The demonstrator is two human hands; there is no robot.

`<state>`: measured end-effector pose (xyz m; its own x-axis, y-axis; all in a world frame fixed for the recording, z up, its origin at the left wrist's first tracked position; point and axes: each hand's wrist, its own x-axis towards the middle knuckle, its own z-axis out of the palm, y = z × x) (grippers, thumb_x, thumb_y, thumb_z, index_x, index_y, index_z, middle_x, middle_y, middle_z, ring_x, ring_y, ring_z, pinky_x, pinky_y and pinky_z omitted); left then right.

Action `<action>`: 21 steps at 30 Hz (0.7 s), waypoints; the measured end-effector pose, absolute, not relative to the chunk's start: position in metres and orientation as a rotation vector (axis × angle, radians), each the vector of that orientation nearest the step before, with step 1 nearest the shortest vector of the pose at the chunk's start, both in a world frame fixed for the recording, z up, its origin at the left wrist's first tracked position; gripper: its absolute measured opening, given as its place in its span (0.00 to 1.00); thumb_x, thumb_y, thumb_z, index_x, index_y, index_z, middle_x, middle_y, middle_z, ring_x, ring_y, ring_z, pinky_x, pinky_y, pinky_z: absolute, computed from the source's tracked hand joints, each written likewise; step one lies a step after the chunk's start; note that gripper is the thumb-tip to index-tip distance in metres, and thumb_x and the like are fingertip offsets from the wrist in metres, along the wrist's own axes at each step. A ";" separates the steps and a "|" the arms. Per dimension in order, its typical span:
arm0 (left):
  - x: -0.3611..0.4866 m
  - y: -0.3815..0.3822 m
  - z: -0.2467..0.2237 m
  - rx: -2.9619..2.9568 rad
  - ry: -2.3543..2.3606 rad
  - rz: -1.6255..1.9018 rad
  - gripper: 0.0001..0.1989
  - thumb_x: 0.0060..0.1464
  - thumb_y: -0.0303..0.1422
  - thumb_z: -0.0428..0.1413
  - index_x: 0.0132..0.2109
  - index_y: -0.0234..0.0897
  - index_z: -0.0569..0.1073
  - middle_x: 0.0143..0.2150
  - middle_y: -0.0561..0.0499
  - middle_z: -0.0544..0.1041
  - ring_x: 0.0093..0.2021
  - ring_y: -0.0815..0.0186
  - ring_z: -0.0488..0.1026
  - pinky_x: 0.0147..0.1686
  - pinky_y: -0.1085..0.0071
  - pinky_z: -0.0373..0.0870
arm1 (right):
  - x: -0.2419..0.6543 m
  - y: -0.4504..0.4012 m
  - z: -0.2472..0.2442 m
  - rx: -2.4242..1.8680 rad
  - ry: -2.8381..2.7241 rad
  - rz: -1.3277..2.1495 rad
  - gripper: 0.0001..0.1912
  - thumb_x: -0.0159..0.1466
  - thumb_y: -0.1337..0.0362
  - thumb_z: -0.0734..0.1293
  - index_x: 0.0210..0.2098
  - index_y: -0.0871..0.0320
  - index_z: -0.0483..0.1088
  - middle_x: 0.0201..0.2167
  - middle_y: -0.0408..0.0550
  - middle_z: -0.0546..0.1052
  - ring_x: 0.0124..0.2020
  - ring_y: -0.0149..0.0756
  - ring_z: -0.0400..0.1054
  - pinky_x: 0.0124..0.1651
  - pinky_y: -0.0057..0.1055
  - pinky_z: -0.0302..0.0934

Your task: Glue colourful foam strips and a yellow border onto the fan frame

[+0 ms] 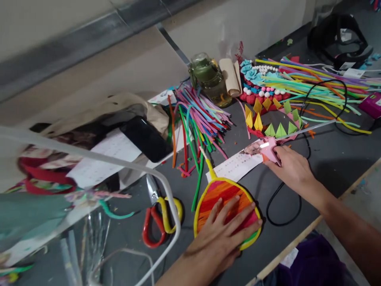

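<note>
My left hand (pixel 222 234) lies with spread fingers on a round fan-like piece (pixel 216 192), filled with orange, red and pink strips and edged in yellow, with a yellow stem pointing up and away. To the right, my right hand (pixel 293 165) is wrapped round a pink hot glue gun (pixel 270 150), whose nozzle points left over a printed white paper strip (pixel 230 169). A clear glue stick (pixel 306 129) extends from the back of the gun. Part of the fan's surface is hidden under my left hand.
Scissors (pixel 153 226) with red and yellow handles lie left of the fan. Farther back are bundled pipe cleaners (pixel 202 115), a green bottle (pixel 208 79), a folded-paper crown (pixel 279 129) and a black phone (pixel 147 139). A black cable (pixel 268 206) loops beside the fan; a white cord crosses the left foreground.
</note>
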<state>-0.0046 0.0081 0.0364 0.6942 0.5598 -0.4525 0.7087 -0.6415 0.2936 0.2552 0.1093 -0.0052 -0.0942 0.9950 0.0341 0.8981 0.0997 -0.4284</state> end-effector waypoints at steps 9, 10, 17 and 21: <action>-0.006 0.006 0.024 2.515 0.933 -0.427 0.48 0.52 0.23 0.59 0.71 0.65 0.49 0.75 0.57 0.51 0.72 0.45 0.51 0.67 0.35 0.46 | 0.267 0.101 0.006 -1.480 -1.475 1.168 0.16 0.61 0.58 0.67 0.46 0.57 0.65 0.33 0.43 0.75 0.28 0.32 0.69 0.29 0.27 0.61; -0.006 0.004 0.025 2.531 0.929 -0.412 0.48 0.52 0.22 0.58 0.71 0.64 0.49 0.75 0.56 0.51 0.72 0.46 0.52 0.67 0.36 0.47 | 0.269 0.098 0.008 -1.411 -1.393 1.286 0.19 0.61 0.58 0.67 0.50 0.57 0.64 0.32 0.42 0.75 0.26 0.31 0.69 0.26 0.26 0.61; 0.000 -0.004 0.042 2.680 0.944 -0.309 0.44 0.55 0.16 0.48 0.73 0.55 0.49 0.75 0.56 0.52 0.73 0.56 0.51 0.68 0.46 0.53 | 0.286 0.072 0.023 -1.181 -1.250 1.825 0.13 0.67 0.58 0.65 0.47 0.59 0.66 0.19 0.36 0.70 0.15 0.24 0.58 0.18 0.22 0.50; 0.003 -0.005 0.045 2.735 0.973 -0.335 0.45 0.53 0.14 0.47 0.72 0.55 0.52 0.74 0.55 0.55 0.72 0.54 0.54 0.67 0.45 0.55 | 0.287 0.060 0.016 -1.186 -1.220 1.935 0.24 0.66 0.62 0.65 0.60 0.56 0.58 0.41 0.48 0.78 0.17 0.21 0.61 0.18 0.22 0.54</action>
